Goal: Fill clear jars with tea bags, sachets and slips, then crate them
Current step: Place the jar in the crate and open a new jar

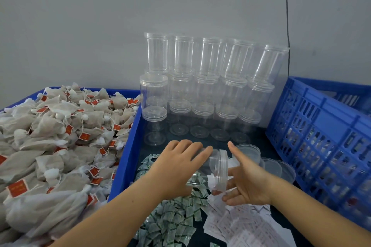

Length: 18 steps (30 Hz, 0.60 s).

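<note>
Jar (pixel 208 168) sideways, left hand (pixel 176 164) gripping, right hand (pixel 247 178) beside

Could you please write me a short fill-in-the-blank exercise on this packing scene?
1. The left hand holds a clear jar that lies on its ____.
2. The tags on the tea bags are ____.
3. The slotted crate at the right is ____.
4. The right hand is at the jar's ____.

Missing words: side; red; blue; lid
</note>
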{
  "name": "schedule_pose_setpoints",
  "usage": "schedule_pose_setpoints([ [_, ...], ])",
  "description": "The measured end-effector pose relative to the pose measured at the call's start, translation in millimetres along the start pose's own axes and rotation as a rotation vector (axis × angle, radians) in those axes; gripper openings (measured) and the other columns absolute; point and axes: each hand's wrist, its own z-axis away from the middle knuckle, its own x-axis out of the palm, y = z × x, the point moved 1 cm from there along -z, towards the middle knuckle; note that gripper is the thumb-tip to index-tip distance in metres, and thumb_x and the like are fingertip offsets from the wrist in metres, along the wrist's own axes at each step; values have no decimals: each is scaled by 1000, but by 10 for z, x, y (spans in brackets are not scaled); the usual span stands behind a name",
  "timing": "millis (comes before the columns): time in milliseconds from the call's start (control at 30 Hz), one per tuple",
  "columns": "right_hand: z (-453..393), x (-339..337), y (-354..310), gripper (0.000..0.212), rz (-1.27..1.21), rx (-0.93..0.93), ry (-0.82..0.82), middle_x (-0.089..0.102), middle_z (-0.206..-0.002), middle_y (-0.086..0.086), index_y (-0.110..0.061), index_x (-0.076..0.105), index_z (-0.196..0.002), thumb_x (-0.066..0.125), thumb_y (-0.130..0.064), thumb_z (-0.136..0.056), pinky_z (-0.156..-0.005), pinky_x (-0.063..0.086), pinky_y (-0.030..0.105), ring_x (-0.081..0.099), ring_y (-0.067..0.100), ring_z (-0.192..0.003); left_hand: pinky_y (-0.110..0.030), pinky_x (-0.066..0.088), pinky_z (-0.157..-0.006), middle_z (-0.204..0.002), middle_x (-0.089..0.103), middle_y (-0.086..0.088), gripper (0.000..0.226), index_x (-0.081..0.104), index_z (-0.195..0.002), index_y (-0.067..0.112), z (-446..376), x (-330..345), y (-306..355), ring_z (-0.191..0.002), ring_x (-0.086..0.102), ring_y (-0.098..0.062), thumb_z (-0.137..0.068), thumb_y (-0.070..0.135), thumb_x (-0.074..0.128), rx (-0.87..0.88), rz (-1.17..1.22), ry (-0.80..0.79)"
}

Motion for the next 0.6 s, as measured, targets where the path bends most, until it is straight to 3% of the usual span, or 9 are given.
schedule_pose_setpoints([
  [67,-25,-7,5,112,20,-19,-4,71,-102,24,-3,58,-130,53,-87,-56,-58,60,33,71,29,-69,-34,51,-84,-123,58,1,112,36,-137,21,5,-20,31,-107,59,-20,-43,63,82,26,-28,63],
  [133,-36,-1,7,106,56,-57,10,72,-96,21,-5,61,-127,59,-82,-55,-62,60,34,73,31,-75,-34,52,-84,-123,59,2,111,38,-136,21,13,-15,35,-106,60,-20,-43,63,82,20,-35,71],
  [233,-21,7,-6,94,93,-161,38,73,-93,18,-8,62,-124,65,-74,-57,-69,60,37,73,33,-80,-38,42,-98,-138,46,0,107,21,-145,23,15,21,33,-122,47,-23,-61,59,76,-27,-16,-2],
  [333,13,9,-32,78,190,-306,68,66,-114,14,-20,57,-129,73,-70,-71,-79,61,41,72,25,-82,-37,25,-109,-150,23,3,103,-2,-148,28,10,74,6,-134,26,-22,-75,54,65,-50,56,-36],
  [400,50,1,-48,74,395,-418,94,59,-125,0,-42,46,-132,75,-63,-68,-82,60,33,70,11,-89,-34,22,-110,-150,19,6,104,-5,-148,30,10,97,-15,-135,22,-19,-75,54,64,-62,106,-30],
  [500,89,-37,-49,88,796,-600,124,37,-135,-30,-72,22,-129,78,-58,-63,-84,53,17,54,-10,-110,-31,22,-110,-150,20,9,105,-2,-149,30,26,125,-37,-134,22,-15,-73,53,66,-61,191,-41],
  [567,90,-72,-17,96,1112,-738,159,17,-138,-46,-79,9,-128,80,-53,-68,-91,44,11,34,-19,-124,-29,22,-109,-150,20,11,106,0,-150,31,36,133,-43,-134,23,-13,-71,52,67,-62,248,-65],
  [600,88,-73,0,98,1263,-834,187,11,-140,-46,-76,8,-131,80,-50,-70,-96,37,9,27,-20,-128,-27,23,-108,-150,21,12,106,1,-150,31,42,134,-46,-133,23,-12,-70,51,68,-66,289,-86],
])
